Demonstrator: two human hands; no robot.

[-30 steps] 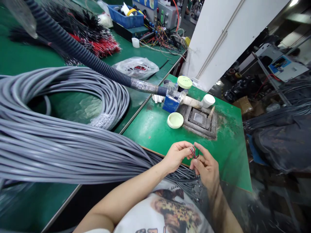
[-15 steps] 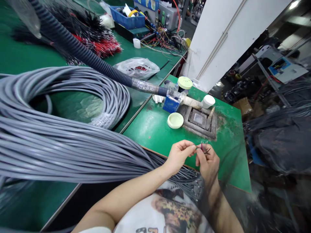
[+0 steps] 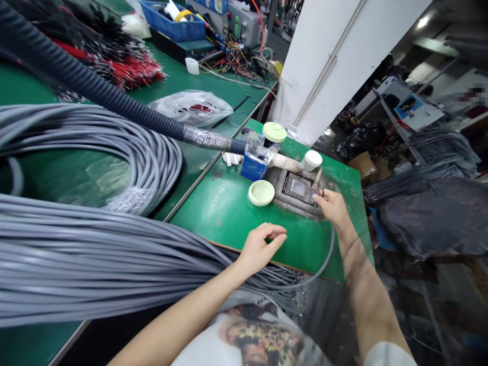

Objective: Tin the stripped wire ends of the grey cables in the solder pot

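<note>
Gray cable (image 3: 330,252) curves up over the near edge of the green desk (image 3: 213,216) and ends in the right hand. Beside the near edge, the left hand (image 3: 260,247) hangs over the desk, its forearm slanting in from the lower left, fingers loosely curled with a gap to the thumb and nothing visible between them. Farther out, the right hand (image 3: 334,207) reaches on an extended arm, wrist angled inward, fingers and thumb pinched on the cable's thin wires at the right side of the square solder pot (image 3: 299,188). Beyond sits a white jar (image 3: 312,160).
</note>
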